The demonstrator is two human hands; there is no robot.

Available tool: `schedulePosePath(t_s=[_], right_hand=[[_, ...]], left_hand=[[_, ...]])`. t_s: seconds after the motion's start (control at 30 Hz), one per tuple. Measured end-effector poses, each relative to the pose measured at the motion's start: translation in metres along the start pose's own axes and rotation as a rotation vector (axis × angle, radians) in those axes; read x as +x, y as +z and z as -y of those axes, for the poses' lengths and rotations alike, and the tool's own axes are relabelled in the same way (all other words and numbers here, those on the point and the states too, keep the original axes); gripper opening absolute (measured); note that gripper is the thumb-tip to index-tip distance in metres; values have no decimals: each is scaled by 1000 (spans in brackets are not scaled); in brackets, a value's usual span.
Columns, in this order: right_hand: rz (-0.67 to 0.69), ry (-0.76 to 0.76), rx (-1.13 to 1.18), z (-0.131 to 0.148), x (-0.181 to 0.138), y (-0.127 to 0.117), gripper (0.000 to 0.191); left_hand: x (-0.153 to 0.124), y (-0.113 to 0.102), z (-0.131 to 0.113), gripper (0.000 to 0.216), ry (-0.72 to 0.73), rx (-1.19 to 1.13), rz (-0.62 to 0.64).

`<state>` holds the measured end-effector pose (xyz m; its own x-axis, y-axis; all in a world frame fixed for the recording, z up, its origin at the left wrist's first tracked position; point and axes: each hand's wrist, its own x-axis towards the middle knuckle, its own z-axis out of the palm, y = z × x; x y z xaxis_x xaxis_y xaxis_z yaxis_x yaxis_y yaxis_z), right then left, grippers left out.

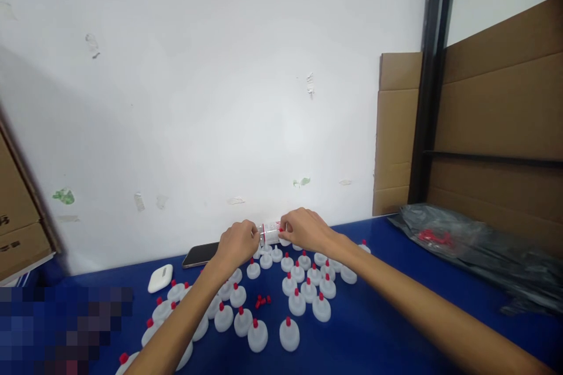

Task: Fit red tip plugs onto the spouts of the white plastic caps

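Note:
Both hands meet over the far part of a blue table (387, 316), near the white wall. Between them lies a small white bottle with a red-printed label (271, 232), held sideways. My left hand (237, 244) is closed on its left end. My right hand (305, 229) is closed on its right end, where a bit of red shows. Below the hands stand several small white bottles with red caps (297, 303), upright in loose rows. A few loose red caps (263, 300) lie among them.
A dark phone (200, 254) lies flat by the wall; a white earbud case (160, 278) sits left of the bottles. A black plastic bag with red pieces inside (466, 249) lies at right. Cardboard sheets (497, 111) lean at right, cardboard boxes (17, 217) at left.

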<state>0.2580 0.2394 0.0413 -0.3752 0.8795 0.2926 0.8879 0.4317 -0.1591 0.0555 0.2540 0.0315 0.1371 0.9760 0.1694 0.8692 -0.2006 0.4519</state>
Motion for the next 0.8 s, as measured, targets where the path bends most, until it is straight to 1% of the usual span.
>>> schedulePosePath(t_s=[0.07,0.17,0.3,0.4,0.5,0.6,0.7,0.77,0.8], right_hand=[[90,7,-26,-4,0,7,29],[158,28,-58,-7,-1,14,30],[177,38,-77,-11,-1,19,32],[150,28,-71,-12,-1,17,32],[83,6,-51,-10,-2,12,31],[0,-44,-7,-5,-3,3,31],[-82,-115,53,3,-6,-7,41],[-131,-141,80,9,-8,-12,51],[-153,-145,87,11,-9,-13,52]], left_hand=[[1,4,3,27,-10,91,12],[1,8,5,27,-22,173,32],[1,12,6,29,-47,191,77],[1,13,9,29,-72,148,114],[2,9,10,30,-104,67,127],[4,-3,8,27,-116,-69,141],[2,-19,-1,24,-75,-283,191],[-1,-29,-8,24,-33,-444,228],[-2,-32,-11,23,-16,-520,246]])
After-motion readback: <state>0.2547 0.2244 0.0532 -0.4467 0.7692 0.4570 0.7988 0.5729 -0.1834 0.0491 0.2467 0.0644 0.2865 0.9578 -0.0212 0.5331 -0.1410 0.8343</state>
